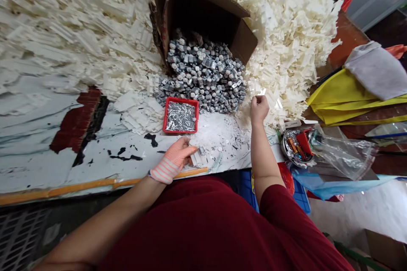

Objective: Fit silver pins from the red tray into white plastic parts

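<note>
My left hand (174,156), in an orange-and-white striped glove, grips a white plastic piece (196,159) near the table's front edge. A small grey metal-looking part (202,150) shows at that piece's upper end. My bare right hand (259,109) is closed at the edge of the cream plastic heap (286,51), with a small whitish strip (262,92) at its fingertips. Just beyond my left hand stands a red square tray (164,123) full of short silver pins (181,116). Behind it, grey motor-like parts (206,76) spill out of a tipped cardboard box (244,42).
Cream plastic pieces (63,29) are heaped across the left and back. A round metal bowl (284,152) of small items stands at the right, beside a clear plastic bag (349,156). Yellow cloth (337,97) lies beyond it. Orange-brown trim (79,188) edges the table.
</note>
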### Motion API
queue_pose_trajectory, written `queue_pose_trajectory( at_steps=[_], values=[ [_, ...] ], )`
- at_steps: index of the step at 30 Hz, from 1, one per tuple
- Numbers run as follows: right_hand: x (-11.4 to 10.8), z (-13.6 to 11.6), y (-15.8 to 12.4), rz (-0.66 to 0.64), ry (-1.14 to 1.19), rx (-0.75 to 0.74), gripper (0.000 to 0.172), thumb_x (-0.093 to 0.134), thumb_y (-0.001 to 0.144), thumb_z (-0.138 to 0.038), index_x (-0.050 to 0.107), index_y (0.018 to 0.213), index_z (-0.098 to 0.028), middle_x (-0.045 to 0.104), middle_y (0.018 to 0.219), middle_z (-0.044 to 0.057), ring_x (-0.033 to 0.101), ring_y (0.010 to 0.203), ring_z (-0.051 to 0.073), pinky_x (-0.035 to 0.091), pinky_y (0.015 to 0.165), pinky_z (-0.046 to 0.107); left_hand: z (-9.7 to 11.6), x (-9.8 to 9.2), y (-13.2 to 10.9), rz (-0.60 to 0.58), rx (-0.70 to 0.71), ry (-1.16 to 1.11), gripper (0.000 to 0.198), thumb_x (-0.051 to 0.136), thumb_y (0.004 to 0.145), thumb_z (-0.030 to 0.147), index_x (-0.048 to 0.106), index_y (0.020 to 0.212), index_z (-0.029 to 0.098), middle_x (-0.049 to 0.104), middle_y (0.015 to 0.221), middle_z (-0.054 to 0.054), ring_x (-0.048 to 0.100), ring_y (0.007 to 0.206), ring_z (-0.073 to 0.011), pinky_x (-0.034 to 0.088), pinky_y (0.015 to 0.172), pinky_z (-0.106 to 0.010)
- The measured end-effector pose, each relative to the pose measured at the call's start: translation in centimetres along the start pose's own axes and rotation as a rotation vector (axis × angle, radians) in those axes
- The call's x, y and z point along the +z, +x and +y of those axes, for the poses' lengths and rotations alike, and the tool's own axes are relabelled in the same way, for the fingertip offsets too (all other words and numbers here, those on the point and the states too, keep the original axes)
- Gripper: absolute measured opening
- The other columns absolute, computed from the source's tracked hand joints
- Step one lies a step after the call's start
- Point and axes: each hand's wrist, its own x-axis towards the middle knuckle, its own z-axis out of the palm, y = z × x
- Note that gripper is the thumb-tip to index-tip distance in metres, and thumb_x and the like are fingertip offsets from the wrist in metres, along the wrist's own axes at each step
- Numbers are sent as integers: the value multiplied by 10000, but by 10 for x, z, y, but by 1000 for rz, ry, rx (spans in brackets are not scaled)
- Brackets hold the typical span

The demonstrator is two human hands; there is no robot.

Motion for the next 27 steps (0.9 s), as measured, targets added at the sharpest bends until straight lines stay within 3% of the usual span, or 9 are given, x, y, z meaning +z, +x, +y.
queue_pose_trajectory(
  at_steps=[3, 6, 9, 11, 14, 17, 21, 27],
  values=[
    [6, 7, 1, -78, 241, 150, 195, 429, 843, -265, 571, 930, -162, 626, 709, 11, 586, 596, 148, 449, 623, 264, 0, 1, 1, -1, -12, 29, 469, 759, 554, 281, 486, 917, 164, 639, 696, 16, 617, 519, -162, 531, 453, -294],
    [9, 7, 1, -103, 245, 173, 243, 452, 796, -226, 566, 997, -152, 605, 684, -5, 565, 575, 150, 445, 607, 269, 0, 2, 0, -19, -14, 26, 464, 758, 560, 286, 491, 921, 168, 639, 710, 11, 623, 537, -162, 536, 477, -295],
    [0, -3, 8, 55, -16, -54, 244, 458, 805, -231, 597, 993, -166, 620, 848, 57, 575, 795, 200, 449, 729, 320, 2, 1, -3, 3, -9, 27, 421, 757, 565, 284, 494, 875, 174, 613, 688, 27, 614, 539, -149, 524, 477, -271],
    [-11, -14, 20, 61, -211, -288, 235, 444, 828, -202, 624, 978, -184, 604, 1011, 98, 536, 948, 233, 431, 791, 352, 3, -1, -6, 19, -7, 31, 385, 753, 576, 282, 492, 842, 183, 589, 671, 39, 609, 544, -142, 518, 479, -257],
    [-29, -29, 46, -168, -455, -687, 260, 452, 849, -141, 645, 1010, -208, 564, 1174, 114, 443, 1111, 273, 397, 853, 388, 5, -5, -9, 29, 9, 33, 337, 741, 601, 276, 488, 809, 195, 564, 659, 49, 589, 531, -123, 505, 480, -236],
    [-40, -37, 67, -397, -666, -943, 262, 461, 881, -137, 649, 1050, -211, 540, 1251, 124, 362, 1191, 306, 358, 891, 423, 5, -6, -10, 28, 19, 34, 318, 735, 614, 269, 490, 804, 198, 558, 652, 50, 580, 525, -119, 507, 481, -235],
    [-45, -38, 77, -527, -802, -1055, 264, 453, 912, -150, 655, 1075, -198, 556, 1225, 140, 370, 1170, 308, 350, 862, 412, 3, -3, -8, 10, 6, 34, 343, 740, 602, 277, 498, 828, 191, 596, 687, 36, 606, 551, -137, 534, 508, -268],
    [-58, -32, 76, -389, -715, -997, 349, 347, 981, -248, 650, 1145, -191, 588, 1116, 141, 440, 1051, 284, 369, 787, 381, 3, -3, -4, 19, -4, 24, 384, 752, 576, 288, 494, 840, 182, 608, 688, 37, 625, 575, -155, 548, 526, -293]
  ],
)
